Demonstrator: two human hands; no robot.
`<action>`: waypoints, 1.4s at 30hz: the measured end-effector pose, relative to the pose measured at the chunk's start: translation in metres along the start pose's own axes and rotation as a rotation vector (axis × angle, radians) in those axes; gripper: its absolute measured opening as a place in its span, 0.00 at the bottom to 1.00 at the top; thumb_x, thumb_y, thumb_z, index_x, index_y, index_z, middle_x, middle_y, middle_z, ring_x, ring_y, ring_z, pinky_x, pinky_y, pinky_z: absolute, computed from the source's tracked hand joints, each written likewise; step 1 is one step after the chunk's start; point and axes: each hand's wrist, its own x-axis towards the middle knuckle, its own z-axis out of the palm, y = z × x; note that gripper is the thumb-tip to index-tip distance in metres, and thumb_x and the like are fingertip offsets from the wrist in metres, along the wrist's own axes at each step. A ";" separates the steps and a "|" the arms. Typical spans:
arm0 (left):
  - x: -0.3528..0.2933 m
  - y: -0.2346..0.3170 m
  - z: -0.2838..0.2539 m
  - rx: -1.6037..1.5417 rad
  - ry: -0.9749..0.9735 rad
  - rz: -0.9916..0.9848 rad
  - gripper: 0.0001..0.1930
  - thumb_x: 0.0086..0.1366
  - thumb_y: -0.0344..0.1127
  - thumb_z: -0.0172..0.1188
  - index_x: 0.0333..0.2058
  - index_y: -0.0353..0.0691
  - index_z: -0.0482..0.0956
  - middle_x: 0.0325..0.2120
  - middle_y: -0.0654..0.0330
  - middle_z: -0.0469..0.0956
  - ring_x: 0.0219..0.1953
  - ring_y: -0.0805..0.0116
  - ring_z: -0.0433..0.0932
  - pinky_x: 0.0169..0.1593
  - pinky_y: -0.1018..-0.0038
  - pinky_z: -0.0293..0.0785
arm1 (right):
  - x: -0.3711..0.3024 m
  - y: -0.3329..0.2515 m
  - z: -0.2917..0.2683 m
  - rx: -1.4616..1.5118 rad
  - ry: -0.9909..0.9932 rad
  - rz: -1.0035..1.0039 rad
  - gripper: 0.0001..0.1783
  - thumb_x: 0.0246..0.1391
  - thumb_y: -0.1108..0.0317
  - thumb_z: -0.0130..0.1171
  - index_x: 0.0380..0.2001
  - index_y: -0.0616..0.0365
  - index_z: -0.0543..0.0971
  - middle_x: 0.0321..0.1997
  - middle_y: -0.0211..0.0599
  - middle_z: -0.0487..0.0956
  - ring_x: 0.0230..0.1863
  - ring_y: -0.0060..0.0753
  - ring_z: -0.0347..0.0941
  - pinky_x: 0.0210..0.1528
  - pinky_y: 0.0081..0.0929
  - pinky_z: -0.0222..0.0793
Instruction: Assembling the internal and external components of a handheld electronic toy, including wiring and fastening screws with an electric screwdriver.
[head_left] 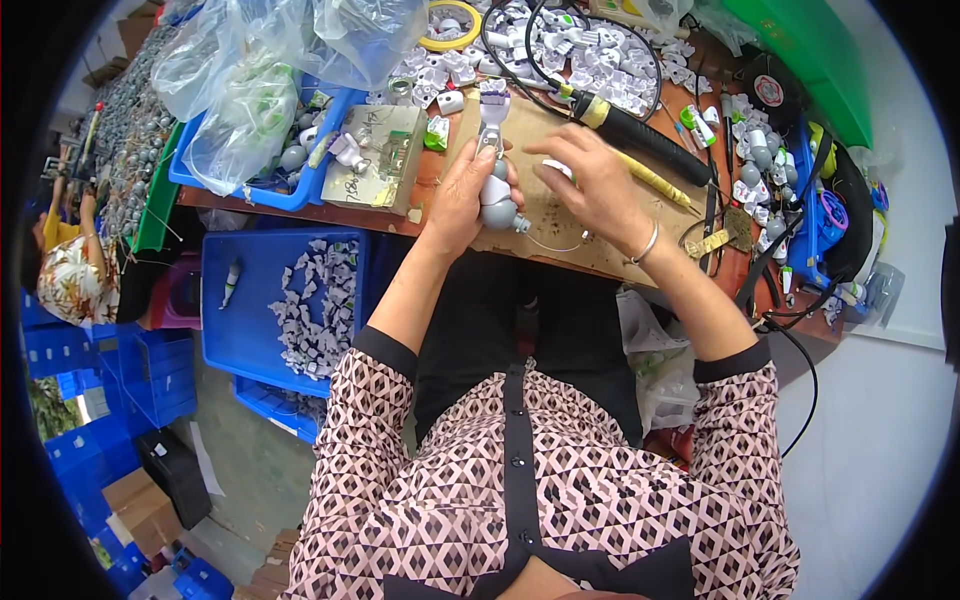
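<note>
Gray-and-white figure [496, 192] sits gripped in the left hand [460, 198], the right hand [603, 188] holding a white piece [557, 168].

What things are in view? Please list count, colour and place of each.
Jointed part: one, grey and white, in the left hand
Small piece: one, white, by the right hand
Board: one, brown, below both hands
Table: one, reddish brown, under the board
Loose parts: many, white, back of table
Tape roll: one, yellow, back of table
Thick tool: one, black, beyond the right hand
Pointed stick: one, yellow, beside that tool
Block: one, pale, left of the board
Bags: several, clear, upper left
Trays and crates: several, blue, left and right
Panel: one, green, upper right
Carton: one, brown, lower left
Co-worker: one, patterned clothing, far left
Left hand: one, bare, around jointed part
Right hand: one, bare, over the board
</note>
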 end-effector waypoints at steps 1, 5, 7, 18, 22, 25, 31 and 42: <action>0.001 0.000 0.001 -0.003 -0.014 -0.001 0.15 0.70 0.41 0.41 0.49 0.37 0.62 0.27 0.59 0.71 0.26 0.71 0.75 0.32 0.74 0.74 | 0.001 -0.002 0.005 0.339 -0.021 0.219 0.14 0.51 0.67 0.58 0.41 0.60 0.76 0.36 0.34 0.75 0.38 0.33 0.71 0.41 0.29 0.68; 0.003 0.001 0.001 -0.003 -0.052 -0.021 0.19 0.70 0.41 0.42 0.55 0.37 0.59 0.28 0.59 0.71 0.26 0.71 0.75 0.32 0.75 0.74 | 0.017 0.004 0.010 0.958 -0.225 0.703 0.18 0.54 0.59 0.57 0.41 0.63 0.78 0.31 0.26 0.76 0.30 0.13 0.67 0.27 0.14 0.62; 0.002 0.000 0.000 0.049 -0.041 -0.025 0.24 0.70 0.42 0.42 0.60 0.38 0.54 0.29 0.59 0.71 0.26 0.71 0.75 0.32 0.76 0.74 | 0.025 0.000 0.010 1.022 -0.268 0.724 0.16 0.53 0.59 0.59 0.37 0.60 0.79 0.28 0.23 0.76 0.26 0.10 0.65 0.23 0.12 0.58; 0.000 0.002 0.001 0.081 -0.104 -0.023 0.30 0.66 0.37 0.50 0.62 0.39 0.49 0.34 0.59 0.70 0.29 0.72 0.75 0.33 0.76 0.74 | 0.038 -0.001 0.005 1.078 -0.331 0.736 0.10 0.51 0.60 0.61 0.28 0.56 0.77 0.22 0.20 0.73 0.20 0.09 0.63 0.21 0.10 0.57; -0.001 0.007 0.005 0.098 -0.058 -0.023 0.36 0.60 0.28 0.55 0.63 0.37 0.45 0.37 0.60 0.70 0.30 0.74 0.75 0.35 0.76 0.74 | 0.037 -0.001 0.008 1.116 -0.298 0.736 0.11 0.51 0.60 0.61 0.26 0.55 0.76 0.23 0.21 0.72 0.22 0.10 0.64 0.24 0.11 0.59; 0.000 0.005 0.001 0.133 -0.064 -0.043 0.37 0.61 0.29 0.55 0.64 0.36 0.43 0.37 0.59 0.70 0.29 0.74 0.75 0.35 0.77 0.74 | 0.037 0.005 0.012 1.145 -0.330 0.724 0.11 0.51 0.60 0.62 0.25 0.55 0.76 0.23 0.21 0.72 0.23 0.11 0.64 0.25 0.12 0.60; 0.001 0.002 0.000 0.179 -0.060 -0.039 0.38 0.61 0.29 0.55 0.64 0.37 0.42 0.35 0.60 0.72 0.29 0.73 0.75 0.35 0.77 0.74 | 0.040 0.008 0.010 1.125 -0.370 0.767 0.10 0.50 0.61 0.62 0.26 0.55 0.75 0.22 0.22 0.72 0.22 0.10 0.67 0.23 0.11 0.61; 0.002 0.007 0.002 0.050 -0.058 -0.019 0.35 0.59 0.27 0.54 0.63 0.40 0.48 0.33 0.60 0.72 0.28 0.73 0.75 0.33 0.75 0.76 | 0.043 0.007 0.014 1.175 -0.386 0.716 0.10 0.52 0.61 0.61 0.27 0.56 0.75 0.23 0.23 0.73 0.23 0.12 0.69 0.24 0.10 0.66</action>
